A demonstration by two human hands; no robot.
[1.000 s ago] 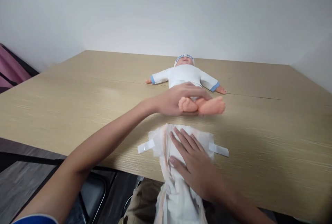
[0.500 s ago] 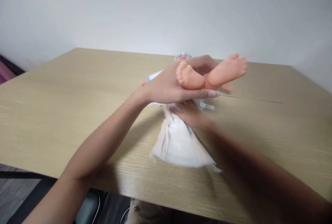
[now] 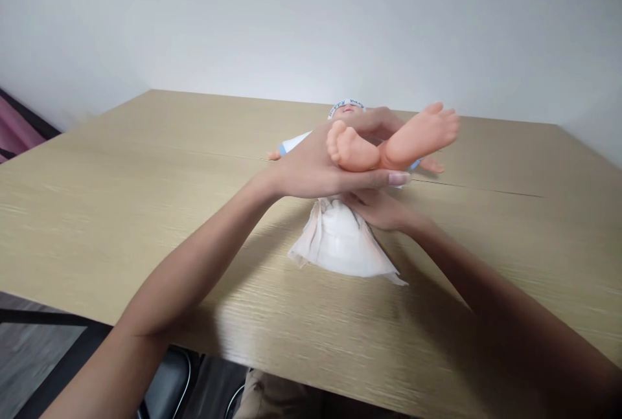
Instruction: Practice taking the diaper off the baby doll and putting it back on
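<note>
head view: the left hand is closed around the ankles of a peach-coloured plastic baby doll. it holds both bare legs crossed and raised clear of the light wooden bench, soles turned toward the camera. the thumb lies over the top of the legs and the fingers run beneath them, with one painted nail showing at the right. the doll lies on its back near the far middle of the bench with its head away from the camera. it wears a white top with blue cuffs, and its blue-banded white cap just peeks over the raised feet. its arms are spread to either side on the wood.

the right hand sits just under the lifted legs, at the far end of a white disposable diaper. its fingertips are hidden beneath the left hand, so i cannot tell whether it grips the diaper or only presses on it. the diaper lies on the bench, bunched narrow at the doll's bottom and fanning wider toward the camera.

a plain white wall rises behind the bench. a dark chair seat shows below its near edge.
</note>
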